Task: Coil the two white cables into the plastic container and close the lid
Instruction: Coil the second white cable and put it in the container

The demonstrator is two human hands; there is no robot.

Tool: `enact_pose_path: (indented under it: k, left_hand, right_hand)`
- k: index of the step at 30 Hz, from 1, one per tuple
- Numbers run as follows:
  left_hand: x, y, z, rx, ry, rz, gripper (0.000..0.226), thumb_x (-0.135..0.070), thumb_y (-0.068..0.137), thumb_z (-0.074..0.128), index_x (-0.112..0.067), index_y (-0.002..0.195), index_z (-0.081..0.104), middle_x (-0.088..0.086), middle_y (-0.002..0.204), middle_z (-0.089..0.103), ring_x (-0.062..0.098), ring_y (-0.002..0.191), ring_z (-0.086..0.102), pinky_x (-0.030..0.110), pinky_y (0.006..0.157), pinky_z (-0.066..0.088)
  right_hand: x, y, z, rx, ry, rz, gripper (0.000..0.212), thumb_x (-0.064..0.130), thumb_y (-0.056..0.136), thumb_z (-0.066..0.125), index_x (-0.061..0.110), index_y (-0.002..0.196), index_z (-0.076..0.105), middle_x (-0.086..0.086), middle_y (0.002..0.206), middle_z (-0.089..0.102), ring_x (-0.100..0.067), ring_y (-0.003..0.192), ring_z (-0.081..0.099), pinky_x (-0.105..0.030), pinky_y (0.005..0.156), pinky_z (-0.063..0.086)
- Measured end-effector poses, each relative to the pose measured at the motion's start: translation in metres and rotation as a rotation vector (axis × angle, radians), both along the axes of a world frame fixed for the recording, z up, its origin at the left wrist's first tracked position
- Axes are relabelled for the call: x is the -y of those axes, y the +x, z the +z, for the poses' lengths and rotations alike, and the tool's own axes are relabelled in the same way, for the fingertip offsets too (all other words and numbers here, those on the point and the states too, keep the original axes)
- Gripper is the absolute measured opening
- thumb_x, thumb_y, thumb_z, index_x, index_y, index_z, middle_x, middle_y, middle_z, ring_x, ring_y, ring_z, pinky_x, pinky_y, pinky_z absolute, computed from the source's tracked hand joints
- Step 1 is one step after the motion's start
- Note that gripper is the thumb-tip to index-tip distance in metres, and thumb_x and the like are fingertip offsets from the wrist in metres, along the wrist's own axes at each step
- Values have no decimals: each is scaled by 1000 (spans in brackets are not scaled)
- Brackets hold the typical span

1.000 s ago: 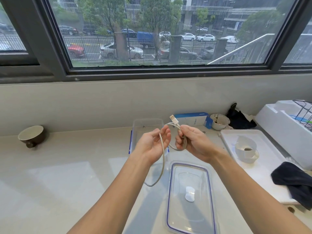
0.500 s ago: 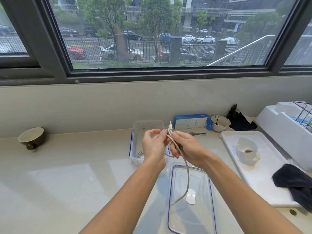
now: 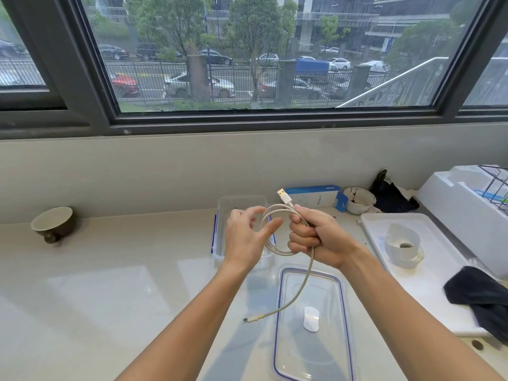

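My right hand (image 3: 319, 237) is closed in a fist, its fingers (image 3: 298, 239) wrapped around several loops of the white cable (image 3: 275, 250). The USB plug (image 3: 284, 196) projects upward past my thumb; the free tail hangs down from the fist, and its small connector (image 3: 251, 319) sits just left of the lid (image 3: 313, 353). My left hand (image 3: 246, 237) is beside the coil with its fingers (image 3: 270, 228) spread and loose, the thumb reaching into the loop; I cannot tell whether it touches the cable. The open plastic container (image 3: 242, 200) stands on the tabletop (image 3: 110, 270) behind my left hand, toward the rear edge. The lid lies flat near the front edge, below my right hand. A brown bowl (image 3: 52, 222) sits at the rear left.
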State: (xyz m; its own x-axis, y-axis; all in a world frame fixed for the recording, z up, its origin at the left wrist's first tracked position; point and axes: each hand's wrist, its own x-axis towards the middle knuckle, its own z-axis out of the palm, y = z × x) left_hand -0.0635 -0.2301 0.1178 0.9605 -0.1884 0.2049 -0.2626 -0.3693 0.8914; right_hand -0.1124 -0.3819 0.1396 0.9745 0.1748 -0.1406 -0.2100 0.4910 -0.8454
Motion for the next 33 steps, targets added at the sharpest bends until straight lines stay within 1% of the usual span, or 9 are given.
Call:
enact_pose_path:
  k: [2,5,13,16,19,22,26,29,33]
  left_hand:
    - [-5,1,4,-81,-129,-159,29,-36,80,69,-19,103,69,0,98,63,10,93,59,26,84,45]
    - [-10,-3,12,-250,-382,-348,13,-19,87,62,-7,88,66,2,66,70,10,59,64,22,62,50]
    - [-1,-9,11,-404,-589,-271,38,-33,95,48,-8,66,55,-1,34,42,16,38,51,23,50,45]
    - [0,-10,7,-442,-578,-239,40,-35,96,46,-9,68,56,-1,36,42,17,41,51,24,51,45]
    - [-1,-14,4,-467,-467,-228,38,-38,96,46,-9,75,61,2,50,59,17,54,58,30,63,48]
    - [-3,-22,-4,-449,-319,-207,32,-42,95,45,-15,88,62,3,77,64,15,75,58,28,72,45]
    - [-12,-37,-26,-423,-213,-156,28,-47,91,48,-23,92,61,-3,92,65,11,86,58,27,77,44]
    - [-20,-45,-33,-426,-238,-145,36,-45,93,45,-14,95,63,0,86,66,14,81,60,28,76,46]
    - [-40,-44,-36,-622,-366,-437,40,-46,92,47,-10,102,61,8,78,68,21,74,64,30,69,47]
  right_hand:
    - [1,-1,3,7,13,26,32,28,97,36,12,70,44,8,41,25,-10,38,11,-24,44,18]
    - [1,-3,5,21,0,6,32,28,97,36,11,71,46,7,40,27,-7,33,17,-24,42,20]
    - [-8,-4,0,64,-179,-159,34,27,100,37,4,83,56,2,48,28,-9,36,25,-24,41,35]
    - [-11,-5,0,46,-275,-165,35,26,101,35,4,83,56,2,50,26,-10,40,22,-24,42,35]
    - [-13,-4,1,-2,-379,-231,37,28,102,35,10,72,48,7,45,24,-8,38,19,-21,39,28]
    - [-13,-2,0,-13,-325,-352,37,28,102,34,13,68,42,9,42,23,-7,35,17,-19,35,19]
    - [-11,-1,-1,29,-202,-482,36,25,102,33,14,68,40,9,41,23,-6,33,16,-19,36,15]
    - [-9,2,1,65,-131,-568,37,26,102,31,14,68,41,10,41,23,-6,32,17,-19,36,14]
    - [-5,8,3,82,-28,-689,38,27,102,31,15,67,40,10,40,25,-6,32,18,-18,35,16]
